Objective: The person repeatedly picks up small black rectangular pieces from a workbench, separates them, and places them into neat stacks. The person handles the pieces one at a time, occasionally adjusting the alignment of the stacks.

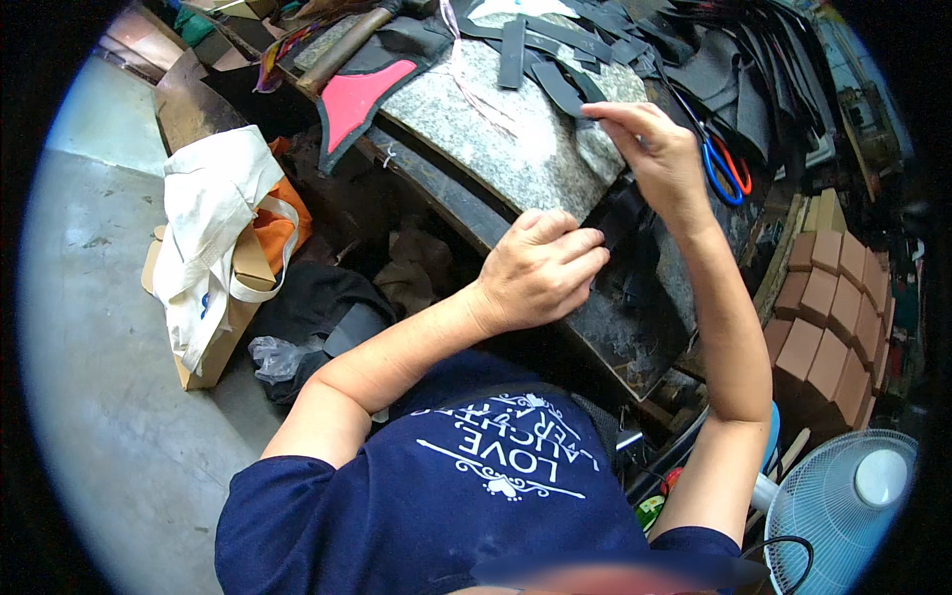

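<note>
My right hand (pixel 654 159) reaches over a grey stone slab (pixel 466 124), its thumb and fingertips pinched together at the end of a dark grey strip (pixel 558 89). Closer to me, my left hand (pixel 545 268) is closed above the slab's near edge, fingers curled. A black piece (pixel 622 213) shows beside its fingertips; whether the hand grips it is hidden. More dark strips (pixel 513 55) lie scattered over the far part of the slab. Scissors (pixel 724 169) with blue and orange handles lie to the right of my right hand.
A wooden-handled hammer (pixel 347 50) and a pink piece with black edging (pixel 362 104) lie at the far left. Black sheets (pixel 729 79) pile up at far right. Stacked brown blocks (pixel 833 307) and a fan (pixel 843 506) stand right; a white cloth bag (pixel 218 208) is left.
</note>
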Tool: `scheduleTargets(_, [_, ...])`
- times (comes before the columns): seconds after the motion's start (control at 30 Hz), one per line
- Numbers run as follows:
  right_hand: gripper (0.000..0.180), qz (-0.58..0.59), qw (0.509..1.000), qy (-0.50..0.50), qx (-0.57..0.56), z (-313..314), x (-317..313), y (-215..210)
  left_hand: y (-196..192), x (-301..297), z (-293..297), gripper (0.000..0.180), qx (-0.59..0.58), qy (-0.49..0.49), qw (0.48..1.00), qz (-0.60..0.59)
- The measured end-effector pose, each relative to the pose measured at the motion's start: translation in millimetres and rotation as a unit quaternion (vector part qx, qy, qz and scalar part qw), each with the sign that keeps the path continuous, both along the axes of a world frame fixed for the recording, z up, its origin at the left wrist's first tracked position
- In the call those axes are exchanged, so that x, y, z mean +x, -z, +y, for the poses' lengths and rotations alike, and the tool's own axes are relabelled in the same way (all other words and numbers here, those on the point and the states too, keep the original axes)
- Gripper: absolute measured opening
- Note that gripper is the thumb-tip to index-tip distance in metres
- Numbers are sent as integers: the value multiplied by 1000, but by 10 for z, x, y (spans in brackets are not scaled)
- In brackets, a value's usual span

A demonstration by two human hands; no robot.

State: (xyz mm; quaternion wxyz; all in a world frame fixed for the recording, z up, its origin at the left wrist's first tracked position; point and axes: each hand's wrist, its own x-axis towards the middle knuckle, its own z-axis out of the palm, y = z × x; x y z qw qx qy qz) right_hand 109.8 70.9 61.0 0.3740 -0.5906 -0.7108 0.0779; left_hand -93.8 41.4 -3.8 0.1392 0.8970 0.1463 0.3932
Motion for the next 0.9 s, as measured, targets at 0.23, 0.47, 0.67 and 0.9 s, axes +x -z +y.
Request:
scheduleTargets(0.23, [20, 200, 978, 58, -25, -939, 481, -743, -2, 9, 26, 32, 31, 2, 999, 8])
scheduleTargets(0.47, [20, 103, 980, 168, 30, -1656, 654, -859, -21, 33, 9, 31, 11, 0, 1000, 11])
scheduleTargets(0.67, [23, -121, 979, 156, -59, -2074, 597, -260, -50, 32, 0, 31, 10, 0, 1000, 19])
scheduleTargets(0.9, [22, -106, 976, 184, -44, -2221, 567, -83, -59, 36, -5, 31, 11, -4, 1000, 24])
